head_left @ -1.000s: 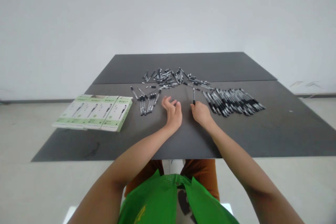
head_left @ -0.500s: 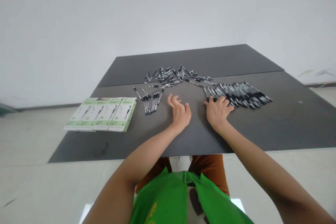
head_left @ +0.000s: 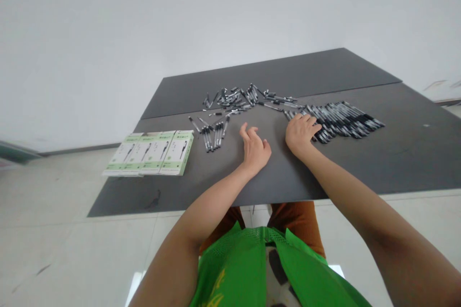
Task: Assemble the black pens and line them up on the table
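Over the left end of a row of black-capped pens (head_left: 345, 117) lies my right hand (head_left: 301, 133), its fingers bent apart and touching the pens there. The pens in this row lie slanted side by side, and some are hidden under the fingers. My left hand (head_left: 255, 147) is held just above the table, fingers loosely curled and apart, with nothing in it. To its left lies a small group of pens (head_left: 215, 136). Farther back is a loose heap of pens (head_left: 230, 98), pointing in many directions.
Several green and white pen boxes (head_left: 175, 153) lie side by side at the table's left edge. The dark grey table (head_left: 406, 153) has a seam running across it. A white wall (head_left: 230, 19) stands behind.
The camera view has shifted and tilted slightly. My right hand has its fingers farther over the pens, with the fingertips drawn closer together. My left hand keeps nearly the same pose.
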Tool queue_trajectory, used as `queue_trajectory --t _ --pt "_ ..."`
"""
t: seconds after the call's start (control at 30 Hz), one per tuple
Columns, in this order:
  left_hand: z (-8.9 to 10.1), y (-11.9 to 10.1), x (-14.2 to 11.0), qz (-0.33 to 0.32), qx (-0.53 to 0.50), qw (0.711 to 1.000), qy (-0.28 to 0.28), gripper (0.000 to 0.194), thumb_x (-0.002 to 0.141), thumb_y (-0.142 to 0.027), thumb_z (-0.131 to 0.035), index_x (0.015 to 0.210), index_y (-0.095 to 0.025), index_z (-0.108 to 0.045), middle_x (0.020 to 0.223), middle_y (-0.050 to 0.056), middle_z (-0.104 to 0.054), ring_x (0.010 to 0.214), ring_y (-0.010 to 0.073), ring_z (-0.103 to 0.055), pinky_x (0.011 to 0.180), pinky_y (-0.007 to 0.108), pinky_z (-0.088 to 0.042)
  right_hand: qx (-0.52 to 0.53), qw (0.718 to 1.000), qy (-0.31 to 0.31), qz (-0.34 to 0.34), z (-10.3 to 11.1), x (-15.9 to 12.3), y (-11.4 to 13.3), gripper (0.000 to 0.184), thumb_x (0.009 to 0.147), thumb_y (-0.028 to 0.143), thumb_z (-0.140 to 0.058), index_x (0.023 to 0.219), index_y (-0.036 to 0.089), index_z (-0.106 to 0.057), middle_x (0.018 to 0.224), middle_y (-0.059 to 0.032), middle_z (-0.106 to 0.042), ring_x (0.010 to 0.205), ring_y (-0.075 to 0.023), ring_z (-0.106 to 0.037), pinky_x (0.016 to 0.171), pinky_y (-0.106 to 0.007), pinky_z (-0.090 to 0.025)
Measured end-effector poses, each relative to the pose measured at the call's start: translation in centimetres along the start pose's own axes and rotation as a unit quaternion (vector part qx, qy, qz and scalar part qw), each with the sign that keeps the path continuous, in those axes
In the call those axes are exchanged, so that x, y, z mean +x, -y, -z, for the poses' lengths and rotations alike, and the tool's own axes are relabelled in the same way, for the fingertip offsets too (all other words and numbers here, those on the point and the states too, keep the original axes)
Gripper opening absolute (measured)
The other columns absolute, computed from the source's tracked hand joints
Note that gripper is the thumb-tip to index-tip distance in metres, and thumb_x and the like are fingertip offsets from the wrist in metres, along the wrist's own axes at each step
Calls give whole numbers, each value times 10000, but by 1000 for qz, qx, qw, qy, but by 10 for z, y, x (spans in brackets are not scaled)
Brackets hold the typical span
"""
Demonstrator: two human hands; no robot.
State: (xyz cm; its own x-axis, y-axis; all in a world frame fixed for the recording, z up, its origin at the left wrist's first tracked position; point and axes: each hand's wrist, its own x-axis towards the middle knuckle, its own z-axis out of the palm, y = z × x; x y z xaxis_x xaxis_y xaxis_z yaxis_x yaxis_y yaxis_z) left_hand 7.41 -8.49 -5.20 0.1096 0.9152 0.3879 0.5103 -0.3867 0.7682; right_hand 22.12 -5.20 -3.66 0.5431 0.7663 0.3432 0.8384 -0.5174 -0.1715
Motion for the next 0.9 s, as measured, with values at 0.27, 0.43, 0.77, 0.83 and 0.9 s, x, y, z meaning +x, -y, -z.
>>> queue_trajectory --t 0.27,0.43,0.77,0.83,0.9 --pt "-2 4 2 -27 38 999 10 364 775 -58 -566 1093 -143 -409 1316 210 -342 1435 336 -295 1181 506 -330 -27 998 24 -44 10 25 -21 397 979 151 -330 1101 65 -697 1182 -253 -597 1151 -338 -464 912 -521 -303" --pt "-1 2 3 -18 38 999 13 347 774 -54 -569 1069 -155 -418 1294 200 -379 1387 323 -354 1153 520 -344 17 995 77 -56 57 31 -28 336 958 341 -514 1129 129 -711 1193 -241 -628 1139 -342 -504 907 -548 -323" --pt "2 -2 6 -23 99 992 71 275 788 -161 -625 1012 -171 -466 1129 130 -542 1162 261 -497 1044 427 -415 33 991 124 -35 96 19 -77 293 903 465 -560 937 220 -716 989 -143 -689 976 -294 -569 899 -581 -341" --pt "3 -3 7 -28 109 989 97 255 800 -191 -627 1009 -180 -482 1127 113 -563 1133 252 -512 1010 417 -423 20 990 140 -27 91 11 -82 274 894 445 -570 909 212 -714 940 -127 -691 958 -283 -573 902 -562 -342" --pt "4 -3 7 -35 115 986 116 238 812 -203 -620 1018 -188 -500 1133 96 -581 1109 242 -527 977 407 -427 6 989 149 -6 86 1 -85 286 892 426 -568 896 182 -716 922 -141 -684 947 -285 -579 880 -507 -367"
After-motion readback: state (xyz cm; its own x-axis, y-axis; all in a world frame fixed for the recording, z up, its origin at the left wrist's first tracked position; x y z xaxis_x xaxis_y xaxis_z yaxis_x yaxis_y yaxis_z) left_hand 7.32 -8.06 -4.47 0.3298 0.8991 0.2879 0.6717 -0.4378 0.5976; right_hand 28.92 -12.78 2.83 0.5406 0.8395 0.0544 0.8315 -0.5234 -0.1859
